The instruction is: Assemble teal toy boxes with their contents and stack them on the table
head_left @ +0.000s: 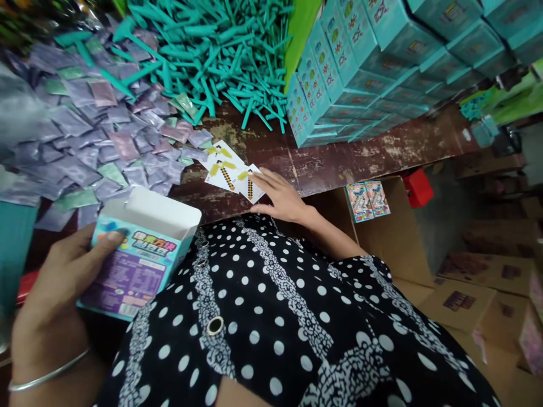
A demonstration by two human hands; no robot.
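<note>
My left hand [59, 288] grips a small teal and purple carton [139, 260] with its white top flap open, held close to my body. My right hand [282, 198] rests at the edge of the worn wooden table [339, 161], fingers stretched onto a small stack of white cards [229, 169] printed with yellow pickaxe pictures. The fingertips touch the nearest card.
A heap of purple and green foil packets [93, 135] covers the left of the table. Teal plastic pieces [220, 51] are piled at the back. Stacked teal cartons [365, 68] stand right. A cardboard box [394, 226] with two cartons inside sits below the table edge.
</note>
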